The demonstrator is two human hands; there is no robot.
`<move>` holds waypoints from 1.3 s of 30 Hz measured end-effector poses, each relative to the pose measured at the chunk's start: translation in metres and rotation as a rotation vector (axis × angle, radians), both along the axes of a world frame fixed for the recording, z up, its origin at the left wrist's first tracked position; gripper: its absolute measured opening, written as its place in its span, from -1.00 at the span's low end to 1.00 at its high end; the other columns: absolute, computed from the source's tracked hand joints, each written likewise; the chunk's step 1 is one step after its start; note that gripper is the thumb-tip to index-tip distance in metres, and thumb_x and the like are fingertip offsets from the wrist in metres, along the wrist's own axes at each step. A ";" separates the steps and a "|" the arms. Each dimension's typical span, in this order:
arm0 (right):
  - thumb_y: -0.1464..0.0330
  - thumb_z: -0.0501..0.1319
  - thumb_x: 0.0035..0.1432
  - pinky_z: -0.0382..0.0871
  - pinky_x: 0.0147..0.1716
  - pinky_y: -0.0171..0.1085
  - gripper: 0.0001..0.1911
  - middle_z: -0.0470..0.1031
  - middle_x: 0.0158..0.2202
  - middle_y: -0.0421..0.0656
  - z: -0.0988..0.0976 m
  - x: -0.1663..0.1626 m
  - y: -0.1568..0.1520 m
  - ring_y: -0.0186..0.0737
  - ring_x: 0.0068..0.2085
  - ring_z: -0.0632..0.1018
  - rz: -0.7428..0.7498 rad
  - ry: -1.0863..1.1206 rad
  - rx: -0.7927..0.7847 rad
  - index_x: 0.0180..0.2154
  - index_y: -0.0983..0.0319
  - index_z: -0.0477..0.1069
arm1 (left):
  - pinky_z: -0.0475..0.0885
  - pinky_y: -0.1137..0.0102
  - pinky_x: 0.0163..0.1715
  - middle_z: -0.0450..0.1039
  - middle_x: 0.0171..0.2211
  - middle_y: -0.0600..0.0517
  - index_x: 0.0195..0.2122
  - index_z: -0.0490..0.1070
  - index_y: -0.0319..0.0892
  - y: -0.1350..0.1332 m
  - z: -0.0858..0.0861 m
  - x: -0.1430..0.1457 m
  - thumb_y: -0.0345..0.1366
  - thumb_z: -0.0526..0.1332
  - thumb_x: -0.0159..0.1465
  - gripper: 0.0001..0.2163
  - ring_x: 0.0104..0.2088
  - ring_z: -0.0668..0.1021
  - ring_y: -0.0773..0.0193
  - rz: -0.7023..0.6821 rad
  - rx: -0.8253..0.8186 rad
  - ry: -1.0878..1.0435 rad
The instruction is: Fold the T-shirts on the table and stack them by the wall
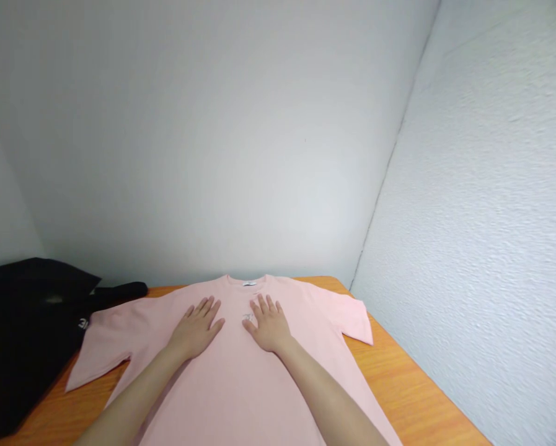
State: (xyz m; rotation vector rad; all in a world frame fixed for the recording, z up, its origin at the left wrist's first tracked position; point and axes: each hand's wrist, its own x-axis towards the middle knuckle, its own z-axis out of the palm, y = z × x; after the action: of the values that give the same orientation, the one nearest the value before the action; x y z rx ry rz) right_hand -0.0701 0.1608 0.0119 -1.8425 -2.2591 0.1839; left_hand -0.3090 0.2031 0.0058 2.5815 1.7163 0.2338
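A pink T-shirt [231,384] lies spread out, its neckline at the far side and both short sleeves stretched sideways. My left hand [198,327] rests flat on the left part of its chest, fingers spread. On the right part of the chest lies my right hand [269,323], palm down with its fingers apart. Between the hands, a small printed mark [248,316] shows on the cloth near my right thumb. A white label [249,283] sits inside the collar. The shirt's lower end runs out of view at the bottom.
The shirt lies on a wooden table [398,378] with its rounded far right corner near the walls. A black bag or cloth item [22,334] with a strap-like part [124,291] is at the left, against the left sleeve. White walls [212,136] stand behind and to the right.
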 end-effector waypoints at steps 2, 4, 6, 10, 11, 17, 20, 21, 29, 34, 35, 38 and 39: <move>-0.13 -0.28 0.28 -0.36 0.29 0.07 -0.22 -0.28 0.41 -0.14 0.002 0.000 0.000 0.02 0.39 -0.20 -0.005 -0.008 -0.003 0.36 0.13 -0.10 | -0.04 0.07 0.30 -0.11 0.38 -0.09 0.33 0.04 -0.16 -0.004 0.010 0.005 0.01 -0.17 0.34 -0.40 0.37 0.03 0.09 0.019 0.002 0.012; -0.12 -0.27 0.28 -0.35 0.29 0.06 -0.24 -0.28 0.41 -0.14 0.005 -0.001 0.000 -0.01 0.39 -0.20 -0.009 -0.028 -0.015 0.36 0.13 -0.10 | -0.04 0.02 0.29 -0.04 0.36 -0.15 0.31 0.10 -0.22 -0.017 0.021 0.015 -0.10 -0.17 0.35 -0.44 0.36 0.06 0.04 0.082 0.027 0.032; -0.10 -0.26 0.29 -0.33 0.29 0.05 -0.25 -0.28 0.41 -0.14 0.008 -0.003 -0.003 -0.03 0.39 -0.20 -0.018 -0.057 -0.029 0.36 0.13 -0.11 | -0.14 -0.05 0.29 0.00 0.34 -0.22 0.30 0.13 -0.31 -0.041 0.028 0.028 -0.21 -0.17 0.34 -0.46 0.36 0.02 -0.03 0.166 0.072 0.044; -0.07 -0.23 0.30 -0.32 0.30 0.00 -0.28 -0.21 0.41 -0.15 0.019 -0.007 -0.013 -0.09 0.39 -0.18 -0.058 -0.139 -0.041 0.35 0.12 -0.08 | -0.17 -0.05 0.30 0.00 0.34 -0.24 0.29 0.15 -0.29 -0.116 0.023 0.051 -0.15 -0.15 0.31 -0.43 0.37 -0.01 -0.05 0.157 0.058 0.015; -0.06 -0.22 0.31 -0.36 0.29 0.01 -0.29 -0.20 0.40 -0.13 0.023 -0.009 -0.016 -0.09 0.39 -0.19 -0.063 -0.153 -0.035 0.35 0.14 -0.06 | -0.13 -0.06 0.30 0.01 0.34 -0.26 0.30 0.14 -0.27 -0.137 0.019 0.053 -0.09 -0.16 0.31 -0.41 0.36 0.02 -0.06 0.126 0.028 0.001; 0.11 -0.22 0.36 -0.50 0.28 0.05 -0.31 -0.34 0.40 0.05 0.036 -0.054 -0.056 -0.04 0.38 -0.33 -0.028 -0.136 0.017 0.36 0.38 -0.14 | -0.08 -0.13 0.28 -0.11 0.37 -0.20 0.35 0.01 -0.18 -0.218 0.013 0.034 -0.05 -0.24 0.33 -0.40 0.37 -0.01 -0.04 0.164 -0.064 -0.068; 0.07 -0.28 0.37 -0.33 0.29 0.03 -0.30 -0.30 0.40 0.04 0.030 -0.087 -0.091 -0.02 0.39 -0.25 0.045 -0.094 -0.028 0.35 0.38 -0.13 | -0.10 -0.06 0.30 -0.11 0.38 -0.17 0.35 -0.01 -0.22 -0.225 0.020 0.025 -0.15 -0.26 0.36 -0.44 0.38 -0.03 0.03 0.158 -0.040 -0.100; 0.06 -0.29 0.37 -0.28 0.29 0.01 -0.29 -0.27 0.40 0.03 0.027 -0.096 -0.103 -0.02 0.39 -0.22 0.071 -0.081 -0.048 0.35 0.38 -0.10 | -0.10 -0.05 0.30 -0.10 0.37 -0.18 0.35 -0.01 -0.25 -0.225 0.022 0.022 -0.19 -0.25 0.36 -0.45 0.38 -0.02 0.03 0.144 -0.039 -0.101; -0.05 -0.39 0.33 -0.24 0.30 0.02 -0.17 -0.25 0.39 0.08 0.018 -0.090 -0.182 0.04 0.38 -0.18 0.087 -0.016 -0.074 0.34 0.43 -0.11 | 0.05 0.21 0.28 0.07 0.33 -0.22 0.29 0.12 -0.36 -0.241 0.026 0.003 -0.28 -0.25 0.38 -0.49 0.33 0.15 0.14 -0.016 -0.035 -0.096; -0.05 -0.31 0.34 -0.30 0.31 -0.01 -0.19 -0.27 0.40 0.03 0.017 -0.079 -0.216 -0.03 0.39 -0.21 0.086 -0.033 -0.033 0.35 0.41 -0.15 | -0.01 0.03 0.28 -0.01 0.35 -0.25 0.29 0.09 -0.40 -0.264 0.018 0.007 -0.23 -0.22 0.37 -0.47 0.35 0.08 0.01 0.010 -0.008 -0.070; -0.05 -0.30 0.34 -0.30 0.31 -0.02 -0.19 -0.26 0.40 0.03 0.017 -0.076 -0.221 -0.03 0.39 -0.21 0.084 -0.042 -0.024 0.35 0.41 -0.15 | -0.02 0.03 0.28 -0.03 0.36 -0.24 0.30 0.07 -0.40 -0.266 0.017 0.006 -0.21 -0.21 0.37 -0.46 0.36 0.06 0.02 0.012 -0.004 -0.063; -0.04 -0.28 0.34 -0.28 0.32 -0.04 -0.22 -0.24 0.40 -0.03 0.018 -0.054 -0.235 -0.06 0.39 -0.18 0.041 -0.079 -0.027 0.36 0.37 -0.15 | -0.03 0.09 0.30 -0.04 0.37 -0.16 0.32 0.06 -0.32 -0.265 0.015 -0.008 -0.14 -0.17 0.36 -0.44 0.36 0.06 0.07 0.005 -0.002 -0.046; -0.04 -0.27 0.34 -0.28 0.32 -0.05 -0.23 -0.24 0.40 -0.06 0.018 -0.041 -0.240 -0.07 0.39 -0.17 0.015 -0.090 -0.036 0.36 0.34 -0.15 | -0.03 0.09 0.30 -0.04 0.37 -0.15 0.32 0.06 -0.30 -0.263 0.015 -0.017 -0.12 -0.17 0.35 -0.43 0.36 0.06 0.07 0.010 -0.002 -0.042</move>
State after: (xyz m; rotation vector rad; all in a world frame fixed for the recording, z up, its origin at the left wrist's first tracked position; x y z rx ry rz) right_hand -0.1110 -0.0794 0.0300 -1.8886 -2.3444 0.1484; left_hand -0.3256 -0.0601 0.0204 2.5486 1.7145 0.2838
